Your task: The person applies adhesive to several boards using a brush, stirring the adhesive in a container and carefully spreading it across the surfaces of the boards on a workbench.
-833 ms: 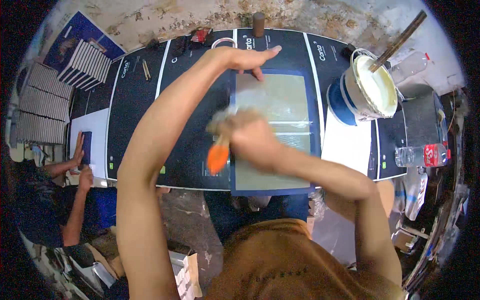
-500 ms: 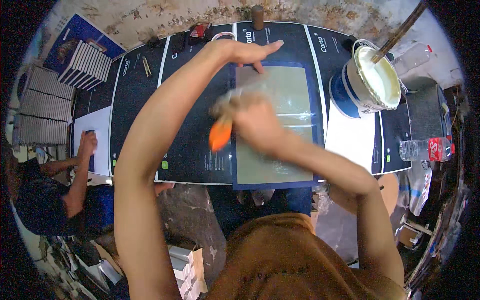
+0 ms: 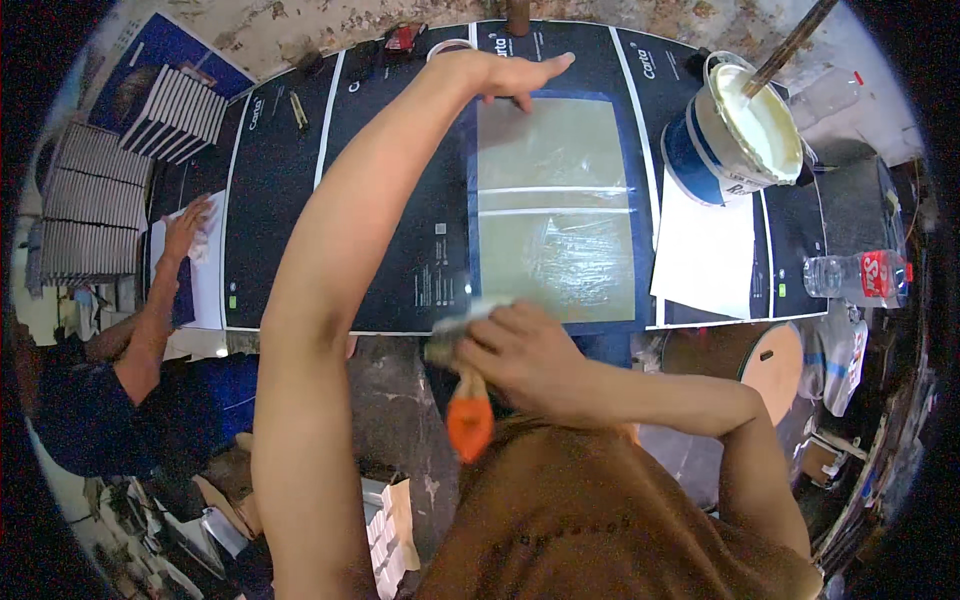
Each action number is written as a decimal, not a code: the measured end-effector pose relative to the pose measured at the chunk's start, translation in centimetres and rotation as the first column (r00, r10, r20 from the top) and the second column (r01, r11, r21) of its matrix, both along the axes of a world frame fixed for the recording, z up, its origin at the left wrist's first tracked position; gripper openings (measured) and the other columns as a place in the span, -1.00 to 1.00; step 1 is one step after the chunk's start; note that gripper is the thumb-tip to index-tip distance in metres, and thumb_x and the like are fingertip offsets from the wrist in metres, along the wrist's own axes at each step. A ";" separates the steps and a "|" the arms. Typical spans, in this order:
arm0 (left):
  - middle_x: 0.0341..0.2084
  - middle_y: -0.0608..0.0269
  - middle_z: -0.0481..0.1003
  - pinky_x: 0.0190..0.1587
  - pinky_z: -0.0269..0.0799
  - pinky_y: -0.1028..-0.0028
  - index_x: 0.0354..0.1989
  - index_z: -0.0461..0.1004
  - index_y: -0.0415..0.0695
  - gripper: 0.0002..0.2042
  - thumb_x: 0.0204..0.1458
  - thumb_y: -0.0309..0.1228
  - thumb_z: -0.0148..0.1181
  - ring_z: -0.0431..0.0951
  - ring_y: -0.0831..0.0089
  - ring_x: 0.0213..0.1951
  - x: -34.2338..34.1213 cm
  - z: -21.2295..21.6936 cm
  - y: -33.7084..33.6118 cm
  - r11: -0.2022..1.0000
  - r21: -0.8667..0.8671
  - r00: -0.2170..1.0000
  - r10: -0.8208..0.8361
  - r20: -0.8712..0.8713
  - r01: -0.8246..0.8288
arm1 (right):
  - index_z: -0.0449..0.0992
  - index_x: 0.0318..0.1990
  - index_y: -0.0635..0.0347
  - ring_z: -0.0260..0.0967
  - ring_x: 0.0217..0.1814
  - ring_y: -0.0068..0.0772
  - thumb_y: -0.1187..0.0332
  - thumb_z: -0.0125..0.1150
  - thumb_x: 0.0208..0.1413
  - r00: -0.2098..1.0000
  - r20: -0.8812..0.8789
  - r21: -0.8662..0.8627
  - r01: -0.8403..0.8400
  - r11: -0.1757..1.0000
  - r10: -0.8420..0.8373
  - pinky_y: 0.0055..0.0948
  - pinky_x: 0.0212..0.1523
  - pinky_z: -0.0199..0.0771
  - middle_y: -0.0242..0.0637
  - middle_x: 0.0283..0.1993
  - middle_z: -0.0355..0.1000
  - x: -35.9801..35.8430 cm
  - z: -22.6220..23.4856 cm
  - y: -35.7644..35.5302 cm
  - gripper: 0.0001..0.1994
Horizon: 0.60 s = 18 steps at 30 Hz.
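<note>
Head view: a black-covered table (image 3: 420, 180) carries white paper (image 3: 705, 255) and, farther back, a bucket (image 3: 700, 150) of creamy stuff, before a stained wall (image 3: 370, 20). The right hand (image 3: 525, 360) is curled around an orange-ended brush (image 3: 470, 425); the left hand (image 3: 525, 78) is spread at the far edge of a blue-bordered cover (image 3: 630, 150). That cover lies between both hands, the blurred bristles near its closest left corner.
</note>
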<state>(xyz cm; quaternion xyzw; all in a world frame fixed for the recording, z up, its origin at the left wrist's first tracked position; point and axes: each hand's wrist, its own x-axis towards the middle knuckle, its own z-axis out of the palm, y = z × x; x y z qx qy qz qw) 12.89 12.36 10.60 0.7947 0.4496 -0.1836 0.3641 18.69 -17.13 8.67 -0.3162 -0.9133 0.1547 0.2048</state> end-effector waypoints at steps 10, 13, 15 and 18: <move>0.43 -0.03 0.09 0.44 -0.15 -0.07 0.46 0.10 -0.06 0.06 0.01 0.57 -0.56 0.00 0.00 0.47 0.2 -1.6 -0.9 0.993 0.103 0.998 0.050 0.049 -0.055 | 0.52 -0.21 0.06 0.36 -0.19 -0.19 0.39 0.20 -0.11 0.966 -0.043 0.103 0.257 0.961 -0.254 -0.23 -0.18 0.38 -0.31 -0.19 0.42 0.4 -0.1 1.6 -0.77; 0.41 -0.08 0.13 0.44 -0.14 -0.02 0.44 0.15 -0.11 0.10 -0.02 0.60 -0.57 0.03 0.02 0.46 0.2 -2.1 -1.2 0.990 0.106 0.995 0.089 0.049 -0.094 | 0.57 -0.11 -0.03 0.36 -0.17 -0.25 0.31 0.12 -0.02 0.999 -0.015 -0.012 0.041 0.999 -0.041 -0.25 -0.15 0.44 -0.33 -0.19 0.41 0.4 1.1 -2.5 -0.72; 0.40 -0.08 0.16 0.44 -0.13 0.00 0.40 0.21 -0.17 0.12 -0.02 0.60 -0.55 0.04 0.03 0.46 0.3 -2.4 -1.2 0.990 0.080 0.991 0.114 0.063 -0.119 | 0.57 -0.11 -0.06 0.35 -0.19 -0.26 0.32 0.12 -0.02 0.997 -0.025 0.016 0.077 0.997 -0.077 -0.26 -0.20 0.43 -0.35 -0.20 0.40 1.3 1.9 -2.6 -0.72; 0.38 -0.12 0.18 0.44 -0.10 0.03 0.36 0.27 -0.21 0.14 -0.04 0.62 -0.51 0.06 0.00 0.44 0.7 -2.5 -1.3 0.987 0.048 0.982 0.148 0.119 -0.155 | 0.57 -0.11 -0.02 0.36 -0.20 -0.25 0.32 0.14 0.00 0.939 -0.074 0.208 0.343 0.916 -0.335 -0.25 -0.21 0.40 -0.33 -0.18 0.43 2.7 2.8 -0.3 -0.73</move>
